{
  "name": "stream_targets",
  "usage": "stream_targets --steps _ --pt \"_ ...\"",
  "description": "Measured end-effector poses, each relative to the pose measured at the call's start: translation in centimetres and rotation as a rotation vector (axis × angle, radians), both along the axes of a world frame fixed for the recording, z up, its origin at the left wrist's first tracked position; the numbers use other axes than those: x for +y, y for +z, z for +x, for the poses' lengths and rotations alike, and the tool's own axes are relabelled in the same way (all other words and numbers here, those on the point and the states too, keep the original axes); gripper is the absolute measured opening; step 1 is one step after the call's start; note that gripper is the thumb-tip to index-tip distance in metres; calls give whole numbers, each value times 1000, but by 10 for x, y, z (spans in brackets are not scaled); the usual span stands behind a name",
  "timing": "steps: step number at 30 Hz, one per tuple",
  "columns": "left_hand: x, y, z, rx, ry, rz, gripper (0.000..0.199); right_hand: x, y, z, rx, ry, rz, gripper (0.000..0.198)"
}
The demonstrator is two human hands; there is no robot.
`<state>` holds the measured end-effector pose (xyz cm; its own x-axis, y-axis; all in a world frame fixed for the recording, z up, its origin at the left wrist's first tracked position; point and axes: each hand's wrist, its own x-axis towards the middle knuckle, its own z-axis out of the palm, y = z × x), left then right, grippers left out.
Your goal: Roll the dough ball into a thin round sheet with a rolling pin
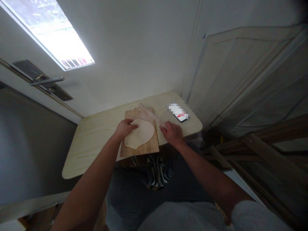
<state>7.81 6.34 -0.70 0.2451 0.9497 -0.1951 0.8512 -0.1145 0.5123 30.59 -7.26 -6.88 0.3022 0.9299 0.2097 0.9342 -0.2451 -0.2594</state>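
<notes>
dough sheet: pale, thin and rounded, with an uneven near edge; it lies on the cutting board, spreading nearly from its left side to its right.
left hand: at the far left edge of the dough, thumb and fingers fairly narrow, the thumb over the rim – whether the edge is pinched between them, i cannot tell.
right hand: closed around the near right end of the rolling pin, just to the right of the board.
rolling pin: pale and long, slanting from the right hand toward the far left, over the far right part of the board; whether it touches the wood is too blurred to tell.
table: light, wood-patterned, round-cornered; the board sits near the middle of it, at the near edge.
phone: flat on the far right of the table, its screen partly pixelated – well apart from the dough.
door: pale, beyond the table, with a metal handle on the left and a bright window above it.
floor side: striped shoes show between dark trousers, near the table's edge.
right side: wooden beams in dim light.
</notes>
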Motion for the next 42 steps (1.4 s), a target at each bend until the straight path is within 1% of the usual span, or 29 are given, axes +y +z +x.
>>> stream_targets --steps 2,4,6,9,12,14,17,20,24,27,29,31,32,34,36,37,39,40,41,42 --pt "8 4 3 17 -82 -91 36 0 0 0 -1 -5 4 39" --pt "14 8 5 24 -125 -164 33 0 -1 0 -5 -10 7 40" --pt "19 10 7 17 -158 -197 34 0 -2 0 -8 -14 12 41" --pt "23 13 11 2 -241 -206 35 0 -3 0 -11 -13 22 40" --pt "24 17 17 51 -311 -208 36 0 -3 1 -21 -14 30 40" --pt "22 21 21 86 -344 -252 35 0 -4 1 -32 -16 39 40" --pt "17 27 27 139 -366 -344 34 0 -5 0 -42 -28 42 40" --pt "12 31 30 176 -384 -354 35 0 -6 0 -45 -37 29 42" --pt "8 32 27 47 -414 -343 35 0 -7 1 -43 -24 47 41" --pt "8 38 22 -81 -413 -322 31 0 -8 2 -42 -16 66 41" --pt "9 45 17 -210 -365 -336 29 0 -9 2 -41 -17 74 42" --pt "7 52 12 -390 -264 -348 29 0 -9 2 -38 -20 76 42" --pt "5 53 9 -495 -188 -322 28 0 -10 2 -36 -25 77 42" --pt "-5 50 4 -738 19 -200 25 1 -10 3 -34 -33 84 41" --pt "-23 37 1 -1024 291 -47 19 1 -10 3 -27 -36 92 40" --pt "-34 27 0 -1122 419 -38 17 0 -10 3 -23 -35 96 39" --pt "-60 7 -2 -1214 608 -96 16 0 -10 3 -20 -31 100 39" --pt "-74 -2 -2 -1203 682 -163 17 0 -11 3 -23 -30 103 39" --pt "-87 -9 -3 -1185 722 -239 17 0 -11 3 -28 -29 107 39" --pt "-99 -14 -3 -1189 692 -278 19 0 -12 3 -34 -28 111 40"
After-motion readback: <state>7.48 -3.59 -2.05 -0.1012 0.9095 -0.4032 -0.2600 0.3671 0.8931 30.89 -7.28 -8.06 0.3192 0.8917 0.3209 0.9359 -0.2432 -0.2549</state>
